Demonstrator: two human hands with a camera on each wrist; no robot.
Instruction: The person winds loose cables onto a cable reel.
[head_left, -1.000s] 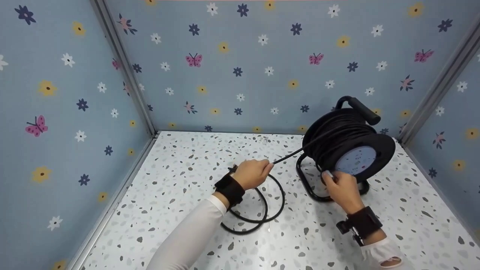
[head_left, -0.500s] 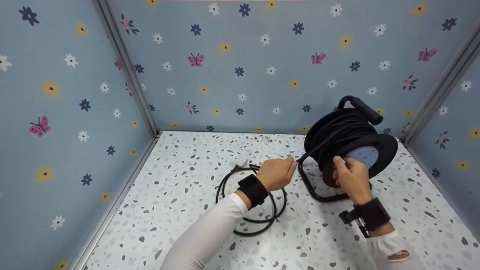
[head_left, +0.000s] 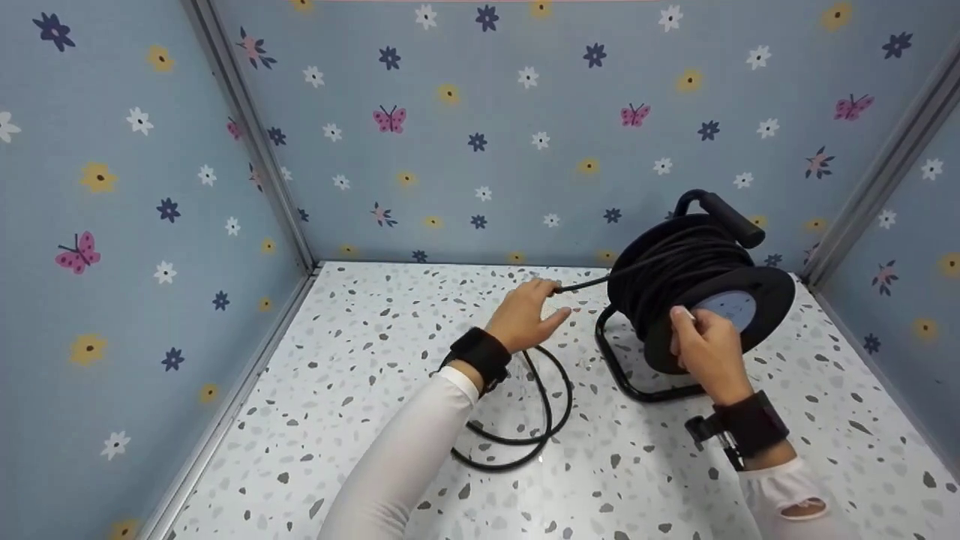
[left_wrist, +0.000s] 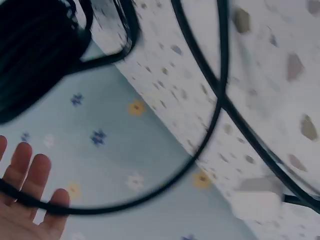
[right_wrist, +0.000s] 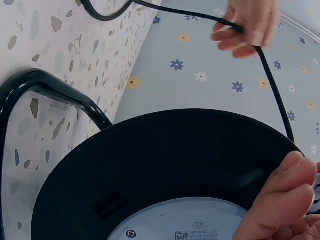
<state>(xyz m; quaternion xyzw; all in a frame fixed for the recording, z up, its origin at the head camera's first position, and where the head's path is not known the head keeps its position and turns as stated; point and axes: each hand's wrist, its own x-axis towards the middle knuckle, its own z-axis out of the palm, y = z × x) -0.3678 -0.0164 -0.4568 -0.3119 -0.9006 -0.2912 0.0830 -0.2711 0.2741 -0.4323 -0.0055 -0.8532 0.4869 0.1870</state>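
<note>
A black cable reel (head_left: 675, 274) stands at the right on its tubular frame, wound with black cable. My right hand (head_left: 711, 351) is at the side flange with its fingers curled, gripping the reel there; the gripped part is hidden by the fingers. Left of the reel, my left hand (head_left: 523, 321) has its thumb spread apart from its fingers. The cable (left_wrist: 100, 211) lies across the palm of this loosely opened hand in the left wrist view. From that hand a strand runs up to the reel. Loose cable loops (head_left: 504, 469) lie below it on the surface.
A white plug (left_wrist: 257, 204) on the cable's end lies on the speckled surface (head_left: 375, 300). Flowered blue panels (head_left: 480, 172) enclose the back and sides. The reel's carrying handle (head_left: 731, 221) sticks up near the back panel.
My left hand first slid right toward the reel, then drew back left with its thumb spread. My right hand rose along the flange, then stayed close to the same spot.
</note>
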